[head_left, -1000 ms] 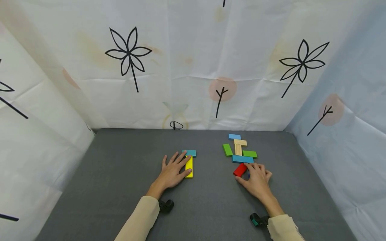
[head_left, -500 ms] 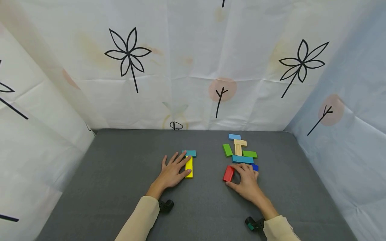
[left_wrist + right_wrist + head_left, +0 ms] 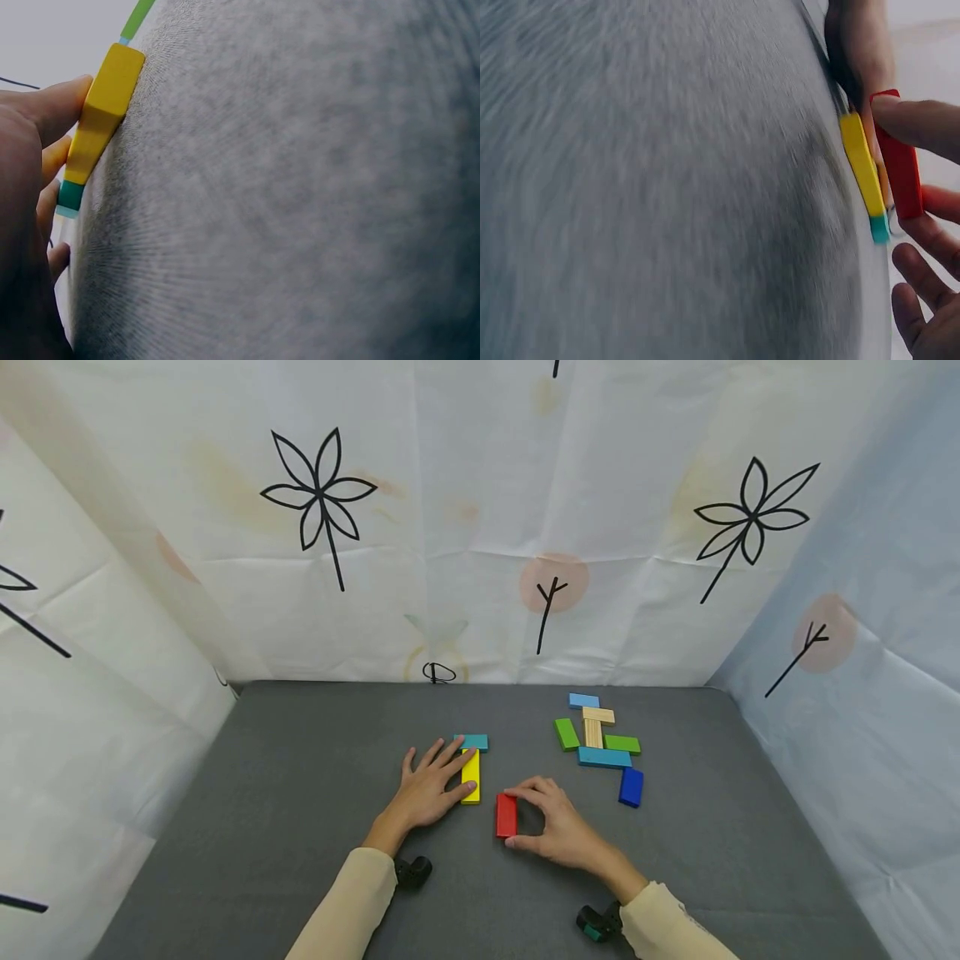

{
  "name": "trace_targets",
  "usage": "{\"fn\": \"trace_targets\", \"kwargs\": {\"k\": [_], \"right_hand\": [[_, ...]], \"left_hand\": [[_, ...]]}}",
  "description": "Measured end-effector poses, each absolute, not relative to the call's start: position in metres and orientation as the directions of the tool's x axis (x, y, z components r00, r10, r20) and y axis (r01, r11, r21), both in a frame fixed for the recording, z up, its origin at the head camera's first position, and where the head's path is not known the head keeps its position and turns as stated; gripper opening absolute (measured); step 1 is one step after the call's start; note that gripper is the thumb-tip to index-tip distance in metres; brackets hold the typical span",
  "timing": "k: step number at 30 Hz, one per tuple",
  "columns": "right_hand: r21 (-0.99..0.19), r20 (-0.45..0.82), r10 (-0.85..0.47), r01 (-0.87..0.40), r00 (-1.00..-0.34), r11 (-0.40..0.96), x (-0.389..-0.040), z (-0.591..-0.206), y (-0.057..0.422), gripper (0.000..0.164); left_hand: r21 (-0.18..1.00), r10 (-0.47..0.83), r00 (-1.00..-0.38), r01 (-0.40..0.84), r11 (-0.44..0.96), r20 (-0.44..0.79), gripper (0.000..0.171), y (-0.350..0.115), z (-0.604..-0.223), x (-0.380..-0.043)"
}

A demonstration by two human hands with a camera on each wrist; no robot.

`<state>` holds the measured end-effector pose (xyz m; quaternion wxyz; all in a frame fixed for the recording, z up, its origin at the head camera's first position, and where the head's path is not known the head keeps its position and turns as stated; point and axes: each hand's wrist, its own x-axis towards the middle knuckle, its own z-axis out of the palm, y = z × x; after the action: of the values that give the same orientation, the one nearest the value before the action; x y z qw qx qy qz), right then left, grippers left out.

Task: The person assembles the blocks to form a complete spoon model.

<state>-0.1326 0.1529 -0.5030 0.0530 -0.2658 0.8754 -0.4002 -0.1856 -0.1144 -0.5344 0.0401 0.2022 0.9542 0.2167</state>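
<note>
At the desk (image 3: 337,735), my right hand (image 3: 558,828) pinches red block (image 3: 506,816); left hand (image 3: 425,794) spread, fingertips seemingly on yellow block (image 3: 470,768).

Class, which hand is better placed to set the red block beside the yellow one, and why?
Probably the right hand: it pinches the red block, right of the yellow block, while the left hand touches the yellow block.

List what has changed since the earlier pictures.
The right hand has carried the red block leftward and slightly nearer the person, toward the yellow block, straightening it from a slant. The red block remains pinched. The dark blue block is now uncovered. The left hand, yellow block and other blocks stayed put.
</note>
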Motion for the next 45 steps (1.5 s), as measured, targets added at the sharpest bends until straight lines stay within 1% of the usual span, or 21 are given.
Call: {"fn": "trace_targets", "kwargs": {"k": [4,8,19,25,37,45], "right_hand": [[-0.73,0.087,-0.554,-0.431,-0.828,0.53,-0.133,-0.505,0.142,0.062],[-0.745,0.062,-0.562,-0.413,-0.825,0.524,-0.134,-0.509,0.134,0.062],[-0.74,0.067,-0.599,-0.442,-0.798,0.506,-0.138,-0.515,0.123,0.06],[-0.718,0.082,-0.604,-0.467,-0.793,0.516,-0.141,-0.517,0.118,0.059],[-0.703,0.065,-0.606,-0.468,-0.792,0.536,-0.141,-0.513,0.111,0.062],[-0.676,0.088,-0.598,-0.489,-0.796,0.551,-0.14,-0.515,0.109,0.062]], "left_hand": [[0.431,0.405,-0.914,0.367,0.824,0.002,0.065,-0.114,-0.533,-0.186],[0.429,0.409,-0.912,0.367,0.825,-0.007,0.065,-0.114,-0.533,-0.186],[0.443,0.413,-0.91,0.366,0.819,-0.012,0.066,-0.115,-0.534,-0.187],[0.44,0.411,-0.912,0.361,0.822,-0.02,0.066,-0.115,-0.534,-0.187],[0.443,0.409,-0.913,0.366,0.819,-0.002,0.065,-0.116,-0.535,-0.188],[0.44,0.41,-0.912,0.366,0.82,-0.007,0.066,-0.116,-0.534,-0.188]]}}
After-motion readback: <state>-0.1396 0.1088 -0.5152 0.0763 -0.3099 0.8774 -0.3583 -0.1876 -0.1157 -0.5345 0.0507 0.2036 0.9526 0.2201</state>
